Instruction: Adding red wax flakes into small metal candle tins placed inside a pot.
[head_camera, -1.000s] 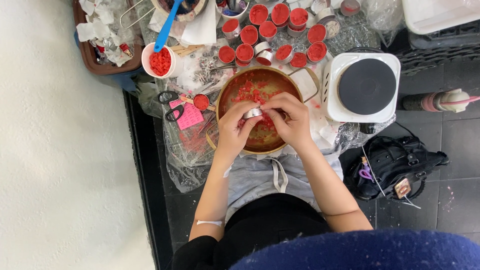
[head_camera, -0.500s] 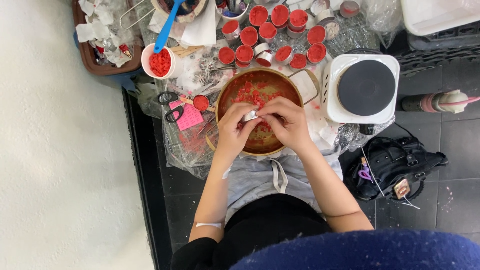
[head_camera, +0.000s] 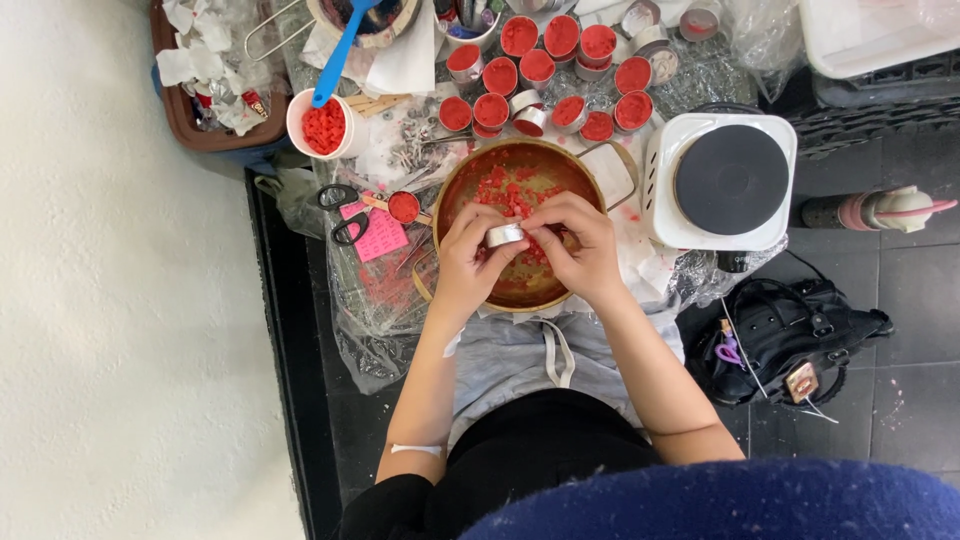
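Observation:
Both hands meet over a round metal pot that holds red wax chunks. My left hand and my right hand grip a small silver tin cup between their fingertips, just above the pot's near side. Beyond the pot stand several small tins filled with red wax. A white cup of red wax pieces with a blue spoon in it stands at the upper left.
A white single-burner hot plate sits right of the pot. Scissors and a pink note lie on crinkled plastic sheet at left. A black bag rests on the dark tiled floor at right. A brown tray holds white scraps.
The hands stay over the pot and have shifted slightly on the small tin; the tin now shows more clearly between the fingertips.

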